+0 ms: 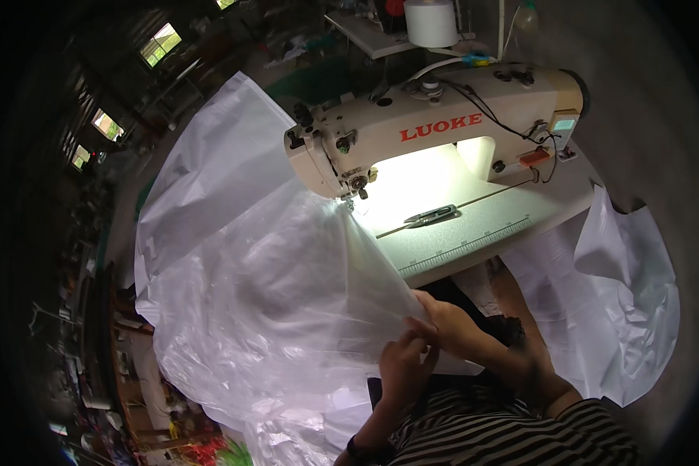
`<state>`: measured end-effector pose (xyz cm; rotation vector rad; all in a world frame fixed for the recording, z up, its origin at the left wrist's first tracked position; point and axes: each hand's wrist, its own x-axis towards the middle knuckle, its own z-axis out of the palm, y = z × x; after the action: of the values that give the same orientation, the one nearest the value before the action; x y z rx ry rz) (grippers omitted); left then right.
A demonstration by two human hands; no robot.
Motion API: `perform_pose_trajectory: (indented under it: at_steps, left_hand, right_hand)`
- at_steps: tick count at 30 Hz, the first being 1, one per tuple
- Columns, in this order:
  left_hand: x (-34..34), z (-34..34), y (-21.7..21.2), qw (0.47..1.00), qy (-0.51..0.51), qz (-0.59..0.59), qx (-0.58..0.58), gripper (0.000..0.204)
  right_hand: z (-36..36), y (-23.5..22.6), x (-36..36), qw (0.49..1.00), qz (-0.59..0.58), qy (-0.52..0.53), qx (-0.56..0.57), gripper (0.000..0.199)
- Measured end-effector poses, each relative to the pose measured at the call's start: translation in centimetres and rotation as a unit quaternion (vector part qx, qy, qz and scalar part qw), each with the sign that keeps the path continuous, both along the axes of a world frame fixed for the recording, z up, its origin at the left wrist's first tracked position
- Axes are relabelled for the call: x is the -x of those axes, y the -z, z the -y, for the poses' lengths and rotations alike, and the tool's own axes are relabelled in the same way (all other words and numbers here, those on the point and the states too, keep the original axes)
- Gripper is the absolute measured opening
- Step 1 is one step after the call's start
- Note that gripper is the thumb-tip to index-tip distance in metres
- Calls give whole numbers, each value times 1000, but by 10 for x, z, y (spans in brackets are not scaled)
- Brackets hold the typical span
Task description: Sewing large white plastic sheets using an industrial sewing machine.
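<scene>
A large white plastic sheet (272, 272), shiny and partly see-through, spreads over the left of the sewing machine (458, 116) and hangs toward my lap. Its edge runs from under the needle and presser foot (348, 203) down to my hands. My right hand (446, 325) pinches that edge, its fingers closed on the sheet. Close beside it, my left hand (406, 365) also has its fingers closed on the sheet's edge. The two hands nearly touch, and some fingertips are hidden.
Thread snips (432, 217) lie on the machine bed (474, 233), near a printed ruler scale. Another white sheet (629, 287) hangs at the right. A white thread cone (432, 25) stands behind the machine. Dim shelves and clutter line the left side.
</scene>
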<state>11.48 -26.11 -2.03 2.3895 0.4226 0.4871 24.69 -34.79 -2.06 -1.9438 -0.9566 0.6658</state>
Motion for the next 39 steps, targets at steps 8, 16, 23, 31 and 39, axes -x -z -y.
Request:
perform_pose_trajectory:
  at_steps: [8,16,23,31,39]
  left_hand:
    - [81,3,77,908,265,-287,150,20]
    - [66,-59,99,923,24,-331,-194,38]
    - [72,-144,8,938,1,-346,-14,48]
    - [109,-113,-7,919,10,-341,200,61]
    - [72,-162,-60,953,-177,-142,-200,69]
  right_hand:
    - [-2,17,24,935,348,-22,64,67]
    - [-41,18,32,894,428,-52,124,64]
    - [-104,5,-9,914,386,-49,116,58]
    - [-132,10,-53,974,222,-15,36,58]
    - [-38,29,-17,953,-278,31,-118,51]
